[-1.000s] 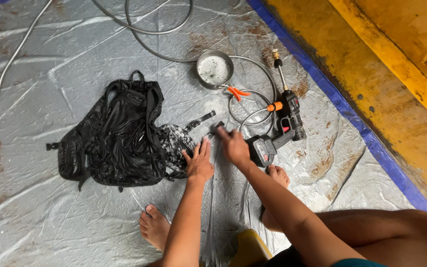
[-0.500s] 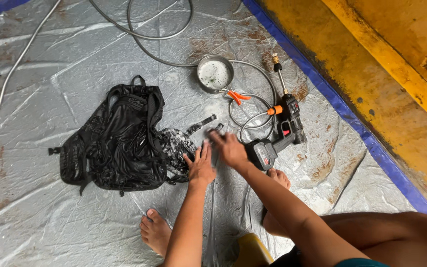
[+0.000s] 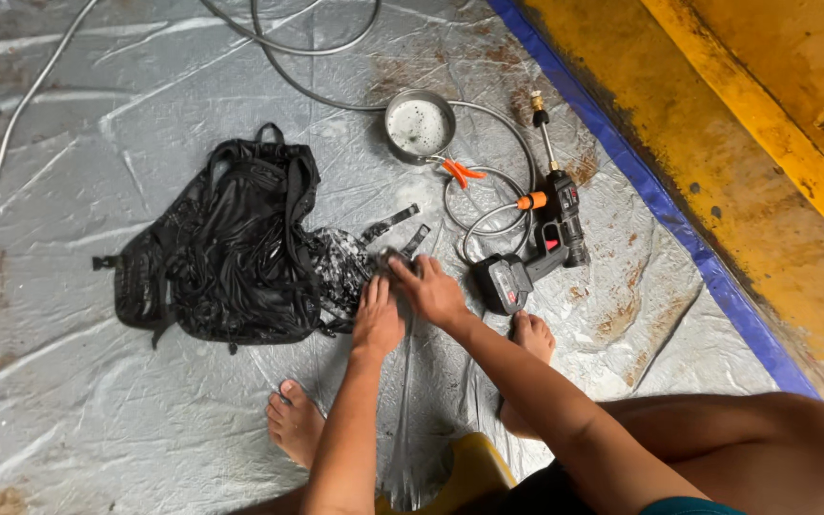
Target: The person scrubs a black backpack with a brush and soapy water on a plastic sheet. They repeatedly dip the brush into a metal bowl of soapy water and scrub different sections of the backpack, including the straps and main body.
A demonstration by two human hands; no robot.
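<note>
While both hands stay pressed together on the soapy strap (image 3: 395, 259), the left hand (image 3: 377, 317) and right hand (image 3: 434, 291) keep gripping it beside the backpack (image 3: 226, 253), little changed.

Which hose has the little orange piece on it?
The thin grey hose looped beside the black spray gun; the other hose at the top is plain grey.

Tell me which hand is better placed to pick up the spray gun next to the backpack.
Right. The right hand lies beside the black spray gun, nearest its battery end. The left hand rests on the wet backpack side and would have to cross over.
</note>
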